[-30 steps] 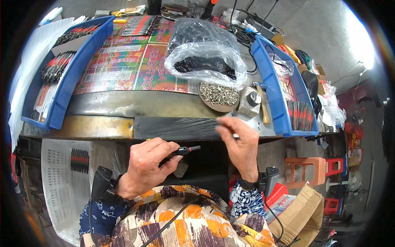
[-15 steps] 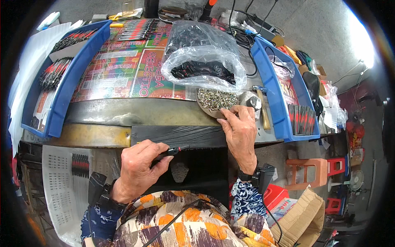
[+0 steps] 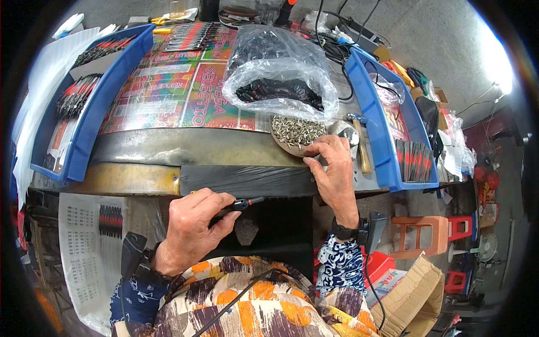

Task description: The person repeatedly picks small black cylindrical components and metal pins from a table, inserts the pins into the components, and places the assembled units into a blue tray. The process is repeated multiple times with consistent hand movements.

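Note:
My left hand (image 3: 196, 222) is closed around a small black handle (image 3: 231, 210) with a red band and a thin dark shaft pointing right, held just off the table's front edge. My right hand (image 3: 337, 174) is at the near right rim of a round dish (image 3: 287, 147) heaped with small shiny metal pins (image 3: 298, 132). Its thumb and forefinger are drawn together; whatever lies between them is too small to make out. Behind the dish lies an open clear plastic bag (image 3: 281, 67) full of black parts with bits of red.
Blue bins with black-and-red pieces stand left (image 3: 84, 135) and right (image 3: 387, 151). A hammer (image 3: 362, 147) lies right of the dish. More such pieces (image 3: 191, 37) lie in a row at the back. A white basket (image 3: 84, 247) stands below left, an open carton (image 3: 412, 292) below right.
The right thumb and forefinger have closed nearer to each other at the dish rim. The left hand, with the black handle, has shifted slightly to the right.

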`<control>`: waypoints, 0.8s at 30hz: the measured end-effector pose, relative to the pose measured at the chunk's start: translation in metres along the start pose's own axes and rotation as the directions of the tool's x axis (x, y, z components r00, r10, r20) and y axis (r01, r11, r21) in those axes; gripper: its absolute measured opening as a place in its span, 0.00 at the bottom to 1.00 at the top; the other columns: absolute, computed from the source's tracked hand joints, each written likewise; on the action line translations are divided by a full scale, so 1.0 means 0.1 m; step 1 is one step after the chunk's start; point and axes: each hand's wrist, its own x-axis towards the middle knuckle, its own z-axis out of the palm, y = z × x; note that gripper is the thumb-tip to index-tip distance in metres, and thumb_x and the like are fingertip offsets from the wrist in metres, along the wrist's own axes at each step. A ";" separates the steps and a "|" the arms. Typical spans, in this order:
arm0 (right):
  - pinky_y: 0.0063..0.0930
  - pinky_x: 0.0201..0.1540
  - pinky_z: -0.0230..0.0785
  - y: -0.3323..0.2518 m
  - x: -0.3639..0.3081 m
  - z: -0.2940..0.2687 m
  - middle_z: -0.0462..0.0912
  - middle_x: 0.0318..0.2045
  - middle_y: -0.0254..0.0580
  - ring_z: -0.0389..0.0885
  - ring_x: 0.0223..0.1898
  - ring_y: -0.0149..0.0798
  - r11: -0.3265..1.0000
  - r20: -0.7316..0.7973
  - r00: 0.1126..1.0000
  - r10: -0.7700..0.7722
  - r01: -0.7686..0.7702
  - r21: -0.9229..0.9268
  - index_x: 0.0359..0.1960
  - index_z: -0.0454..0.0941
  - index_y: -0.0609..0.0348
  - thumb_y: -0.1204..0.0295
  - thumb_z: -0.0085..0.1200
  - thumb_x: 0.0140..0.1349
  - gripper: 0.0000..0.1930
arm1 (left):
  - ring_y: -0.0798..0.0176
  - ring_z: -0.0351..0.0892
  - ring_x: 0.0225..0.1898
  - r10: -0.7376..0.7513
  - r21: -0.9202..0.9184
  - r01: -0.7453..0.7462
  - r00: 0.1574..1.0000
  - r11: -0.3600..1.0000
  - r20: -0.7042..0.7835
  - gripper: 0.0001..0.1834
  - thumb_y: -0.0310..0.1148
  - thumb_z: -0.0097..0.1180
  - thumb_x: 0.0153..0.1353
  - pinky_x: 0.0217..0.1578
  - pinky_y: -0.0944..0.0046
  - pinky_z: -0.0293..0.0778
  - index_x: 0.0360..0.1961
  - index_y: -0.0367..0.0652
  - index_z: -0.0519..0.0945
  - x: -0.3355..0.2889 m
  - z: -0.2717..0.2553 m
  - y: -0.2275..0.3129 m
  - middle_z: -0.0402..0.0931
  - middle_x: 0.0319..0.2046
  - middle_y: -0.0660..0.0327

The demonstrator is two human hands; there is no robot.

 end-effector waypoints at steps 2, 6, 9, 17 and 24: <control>0.40 0.45 0.66 0.01 0.01 -0.01 0.78 0.36 0.46 0.73 0.42 0.51 1.000 0.013 1.000 0.004 -0.005 0.031 0.33 0.80 0.61 0.80 0.62 0.50 0.08 | 0.53 0.77 0.22 -0.008 0.012 0.008 1.000 1.000 0.017 0.13 0.21 0.69 0.45 0.23 0.60 0.72 0.34 0.37 0.81 -0.01 -0.01 0.01 0.75 0.23 0.56; 0.40 0.45 0.65 -0.04 0.02 0.00 0.77 0.34 0.45 0.73 0.40 0.50 0.999 -0.004 1.000 -0.008 0.008 0.051 0.32 0.79 0.62 0.82 0.60 0.50 0.07 | 0.65 0.71 0.17 0.039 -0.006 -0.039 0.999 0.999 -0.013 0.13 0.20 0.69 0.45 0.19 0.68 0.67 0.34 0.37 0.82 -0.02 -0.01 0.01 0.75 0.21 0.59; 0.40 0.45 0.65 -0.18 -0.04 -0.03 0.78 0.34 0.45 0.73 0.40 0.49 0.995 0.009 1.000 -0.011 0.010 0.096 0.32 0.78 0.61 0.81 0.61 0.52 0.06 | 0.65 0.70 0.17 0.019 0.002 -0.019 1.000 1.000 -0.003 0.12 0.21 0.69 0.45 0.19 0.67 0.66 0.34 0.39 0.82 -0.04 -0.01 0.02 0.74 0.20 0.60; 0.37 0.46 0.69 -0.73 -0.31 0.01 0.79 0.36 0.44 0.76 0.41 0.48 0.922 0.062 0.996 -0.068 0.039 0.385 0.33 0.77 0.62 0.78 0.64 0.52 0.09 | 0.54 0.77 0.23 0.003 0.016 -0.004 0.998 1.000 0.057 0.13 0.23 0.70 0.45 0.25 0.60 0.74 0.34 0.39 0.82 -0.09 0.03 0.11 0.76 0.24 0.57; 0.39 0.45 0.69 -0.91 -0.37 0.02 0.79 0.37 0.45 0.75 0.41 0.50 0.899 0.084 0.983 -0.163 0.113 0.423 0.35 0.77 0.62 0.81 0.65 0.49 0.12 | 0.52 0.77 0.23 0.052 0.051 -0.055 0.996 0.997 0.068 0.14 0.23 0.70 0.42 0.24 0.59 0.72 0.33 0.38 0.82 -0.13 0.04 0.16 0.76 0.23 0.56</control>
